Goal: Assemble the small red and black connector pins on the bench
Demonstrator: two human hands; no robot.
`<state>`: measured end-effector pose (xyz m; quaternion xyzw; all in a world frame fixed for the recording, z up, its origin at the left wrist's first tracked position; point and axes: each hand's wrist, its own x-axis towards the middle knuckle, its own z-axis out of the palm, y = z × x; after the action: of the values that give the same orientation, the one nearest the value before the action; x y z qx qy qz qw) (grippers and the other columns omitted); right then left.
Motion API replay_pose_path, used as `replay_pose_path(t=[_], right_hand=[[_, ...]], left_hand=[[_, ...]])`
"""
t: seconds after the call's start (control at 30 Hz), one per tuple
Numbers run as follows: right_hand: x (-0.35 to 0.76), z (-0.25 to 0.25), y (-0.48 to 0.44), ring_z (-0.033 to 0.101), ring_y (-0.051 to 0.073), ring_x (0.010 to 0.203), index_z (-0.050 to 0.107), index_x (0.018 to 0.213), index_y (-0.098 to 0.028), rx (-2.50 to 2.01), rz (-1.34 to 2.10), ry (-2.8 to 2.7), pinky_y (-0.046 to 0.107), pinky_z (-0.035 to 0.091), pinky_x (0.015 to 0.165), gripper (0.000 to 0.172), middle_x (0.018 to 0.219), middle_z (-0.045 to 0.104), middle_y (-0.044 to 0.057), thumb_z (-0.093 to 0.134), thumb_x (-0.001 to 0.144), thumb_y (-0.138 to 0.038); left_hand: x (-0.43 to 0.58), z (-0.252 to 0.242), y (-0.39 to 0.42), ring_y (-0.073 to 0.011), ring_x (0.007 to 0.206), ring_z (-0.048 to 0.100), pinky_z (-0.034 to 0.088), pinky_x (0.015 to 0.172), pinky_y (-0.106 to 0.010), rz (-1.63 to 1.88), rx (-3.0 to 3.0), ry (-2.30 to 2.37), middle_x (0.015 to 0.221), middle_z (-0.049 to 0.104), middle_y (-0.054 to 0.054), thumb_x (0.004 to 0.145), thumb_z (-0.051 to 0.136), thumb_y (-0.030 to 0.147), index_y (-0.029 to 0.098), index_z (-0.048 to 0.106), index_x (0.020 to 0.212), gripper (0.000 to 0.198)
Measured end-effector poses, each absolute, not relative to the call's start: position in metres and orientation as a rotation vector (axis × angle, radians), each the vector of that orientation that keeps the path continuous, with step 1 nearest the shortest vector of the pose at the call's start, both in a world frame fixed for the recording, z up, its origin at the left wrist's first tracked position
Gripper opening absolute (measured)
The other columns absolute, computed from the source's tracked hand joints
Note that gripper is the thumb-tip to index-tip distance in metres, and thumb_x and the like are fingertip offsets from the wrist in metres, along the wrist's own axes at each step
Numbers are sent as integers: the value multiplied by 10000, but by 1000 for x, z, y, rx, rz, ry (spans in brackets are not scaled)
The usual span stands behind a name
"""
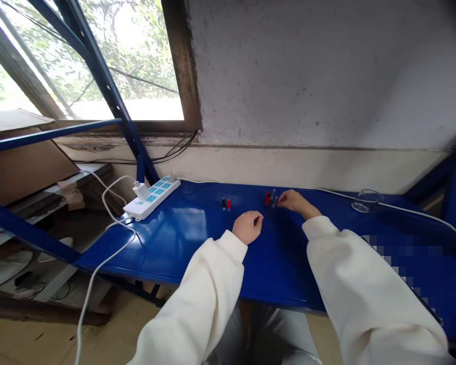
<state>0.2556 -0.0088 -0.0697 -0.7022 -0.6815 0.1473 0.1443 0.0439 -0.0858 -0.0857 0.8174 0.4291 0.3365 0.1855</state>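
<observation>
My left hand (pixel 248 226) hovers over the blue table with its fingers curled and the thumb tip meeting them; whether anything small sits between them is hidden. Farther right, my right hand (pixel 294 202) pinches at a small clear plastic cap (pixel 275 202), its fingertips against the side. Another clear cap (pixel 273 193) stands just behind that one. Beside them on the left is a small red piece (pixel 267 198) with a dark part. To the left of my left hand, a black-topped small tube (pixel 224 204) and a red one (pixel 229 204) stand side by side.
A white power strip (pixel 152 197) with a plugged-in adapter lies at the table's left end, its cord hanging over the edge. Clear round lids (pixel 360 207) lie at the right near a white cable (pixel 414 209). Blue rack posts (pixel 116 101) rise at the left.
</observation>
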Motion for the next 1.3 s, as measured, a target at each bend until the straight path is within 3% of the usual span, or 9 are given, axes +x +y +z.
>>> replay_pose_path(t=[0.43, 0.9, 1.0, 1.1, 1.2, 1.3], right_hand=[[251, -77, -7, 597, 151, 704, 638, 746, -136, -2039, 346, -2003, 196, 401, 576, 109, 779, 663, 64, 612, 667, -207], [253, -90, 4, 577, 124, 610, 614, 669, -144, -1998, 471, -1907, 193, 405, 546, 68, 652, 629, 18, 634, 619, -185], [254, -89, 4, 574, 118, 605, 613, 682, -140, -1989, 504, -1906, 191, 409, 553, 82, 657, 629, 19, 641, 612, -172], [254, -87, 1, 580, 125, 620, 622, 734, -141, -2008, 523, -1927, 196, 412, 555, 127, 690, 638, 27, 643, 621, -196], [253, -81, -4, 586, 136, 634, 632, 822, -141, -2061, 517, -1941, 206, 414, 559, 199, 715, 645, 36, 635, 634, -204], [252, -70, -15, 592, 142, 645, 640, 855, -156, -2082, 470, -1937, 212, 414, 566, 224, 726, 650, 36, 636, 635, -200]], left_hand=[[45, -85, -86, -144, 766, 576, 455, 680, -245, 927, 2314, 1219, 870, 640, -25, 804, 395, 207, 181, 615, 862, 230], [42, -84, -87, -169, 770, 593, 455, 669, -253, 915, 2364, 1420, 853, 643, -45, 829, 375, 231, 202, 583, 964, 250], [36, -80, -85, -184, 742, 606, 448, 641, -256, 946, 2269, 1660, 846, 644, -70, 835, 368, 233, 194, 505, 1129, 327], [29, -77, -81, -197, 725, 612, 440, 637, -260, 964, 2149, 1876, 815, 638, -92, 834, 374, 246, 177, 322, 1312, 486], [23, -76, -77, -211, 724, 615, 437, 650, -272, 935, 2080, 1996, 825, 631, -113, 822, 397, 256, 167, 175, 1377, 605], [21, -78, -74, -232, 729, 618, 440, 667, -300, 879, 2037, 2050, 843, 629, -132, 819, 397, 263, 169, 134, 1388, 634]])
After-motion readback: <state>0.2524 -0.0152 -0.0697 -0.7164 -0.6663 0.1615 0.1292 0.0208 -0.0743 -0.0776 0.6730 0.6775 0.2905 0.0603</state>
